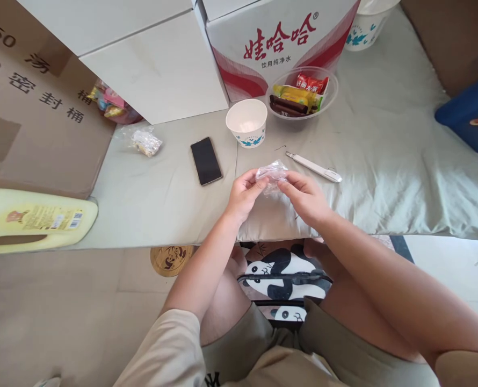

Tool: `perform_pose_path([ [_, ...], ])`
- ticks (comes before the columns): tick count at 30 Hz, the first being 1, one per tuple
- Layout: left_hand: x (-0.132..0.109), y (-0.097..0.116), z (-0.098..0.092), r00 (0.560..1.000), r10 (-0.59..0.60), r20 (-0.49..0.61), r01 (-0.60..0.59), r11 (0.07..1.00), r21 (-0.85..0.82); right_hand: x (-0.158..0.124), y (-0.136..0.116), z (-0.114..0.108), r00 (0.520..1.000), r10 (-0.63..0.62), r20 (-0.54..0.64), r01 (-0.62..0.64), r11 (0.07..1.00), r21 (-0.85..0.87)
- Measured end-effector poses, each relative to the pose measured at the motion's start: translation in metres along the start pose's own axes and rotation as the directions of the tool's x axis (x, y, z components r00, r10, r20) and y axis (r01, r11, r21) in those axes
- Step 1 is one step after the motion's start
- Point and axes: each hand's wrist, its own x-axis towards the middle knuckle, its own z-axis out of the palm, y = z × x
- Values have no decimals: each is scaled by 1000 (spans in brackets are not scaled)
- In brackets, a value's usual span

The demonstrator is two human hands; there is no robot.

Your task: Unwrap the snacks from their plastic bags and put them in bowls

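Note:
Between both hands, a crinkled clear plastic wrapper (274, 171) is held just above the front of the cloth-covered surface. My left hand (245, 194) pinches its left side between thumb and fingers. On its right side, the thumb and fingers of my right hand (305, 196) are closed in the same way. What may lie inside the plastic is hard to make out. Just right of my hands lies a slim white tool (314, 166) with a metal tip. A white paper bowl (247, 121) with blue leaf print stands beyond the hands, and a black phone (206, 161) lies to the left.
A clear plastic bowl (330, 102) of wrapped snacks stands before a printed water carton (281, 40). A wrapped packet (146, 142) lies at left near a large cardboard box (33, 140). A yellow jug (41, 219) lies at the left edge; a blue container (470, 110) is at right.

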Motion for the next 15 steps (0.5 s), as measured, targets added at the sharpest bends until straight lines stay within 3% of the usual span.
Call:
perform_pose_path([
  [2,4,1,-7,983,55,-174,-52,998,23,3,1,-3,994,34,-106,-39,998,-39],
  [4,8,6,-19,928,130,-348,-118,991,55,5,2,-5,984,82,-161,-95,992,-78],
  [6,15,17,-34,857,211,-471,-179,978,111,6,4,-6,982,127,-143,-144,983,-114],
  [8,27,36,-46,801,302,-518,-219,952,216,7,5,-4,984,148,-96,-161,977,-142],
  [11,63,69,-49,778,469,-419,-243,839,488,9,2,3,987,155,-40,-160,972,-171],
  [13,96,89,-40,793,563,-234,-268,667,696,11,-2,7,987,160,-18,-161,970,-182],
  [15,131,100,-26,820,572,-9,-294,434,852,13,-7,9,986,168,3,-164,969,-183],
])
